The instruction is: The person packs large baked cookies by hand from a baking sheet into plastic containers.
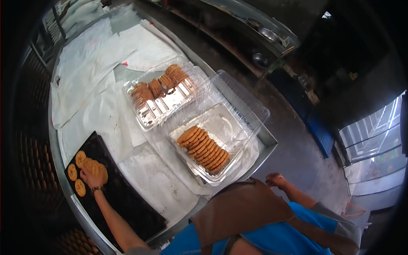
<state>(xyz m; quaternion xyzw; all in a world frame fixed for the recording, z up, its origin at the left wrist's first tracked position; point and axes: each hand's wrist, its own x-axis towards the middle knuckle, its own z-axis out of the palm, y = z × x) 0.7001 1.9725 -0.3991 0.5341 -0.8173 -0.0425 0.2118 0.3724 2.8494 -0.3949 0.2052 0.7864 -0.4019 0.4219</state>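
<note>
My left hand is over the black baking tray, its fingers closed around the edge of an overlapping bunch of round brown cookies. Loose cookies lie flat beside the fingers. My right hand hangs past the table's near right edge, fingers loosely curled and apart, with nothing visible in them. The nearer clear plastic box stands with its lid raised and holds a slanting row of cookies. Behind it, another clear box contains several short stacks of cookies.
White plastic sheets cover the metal-rimmed table. Racks with rows of cookies stand along the left side. Across the aisle, a long counter bears metal bowls. A blue panel lies beyond the floor at right.
</note>
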